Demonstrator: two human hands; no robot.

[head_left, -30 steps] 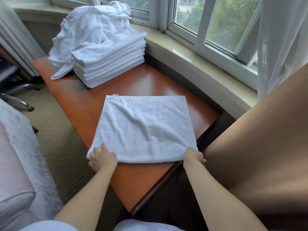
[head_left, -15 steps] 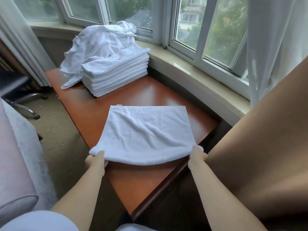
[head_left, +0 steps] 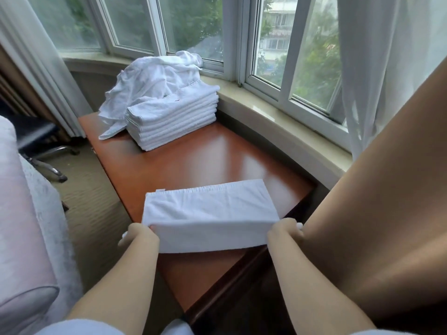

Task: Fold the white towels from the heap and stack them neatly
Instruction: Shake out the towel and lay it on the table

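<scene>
Towel (head_left: 212, 213) lies at the desk's (head_left: 217, 155) near edge, its near hem lifted by both hands: left hand (head_left: 139, 235) and right hand (head_left: 285, 232) each have fingers clenched on a near corner, likely to fold it over. Folded stack (head_left: 173, 122) and heap (head_left: 154, 76) sit at the far end.

A reddish wooden table (head_left: 208, 163) stands below a bay window (head_left: 193, 27), perhaps an office chair (head_left: 41, 146) beside it.
</scene>
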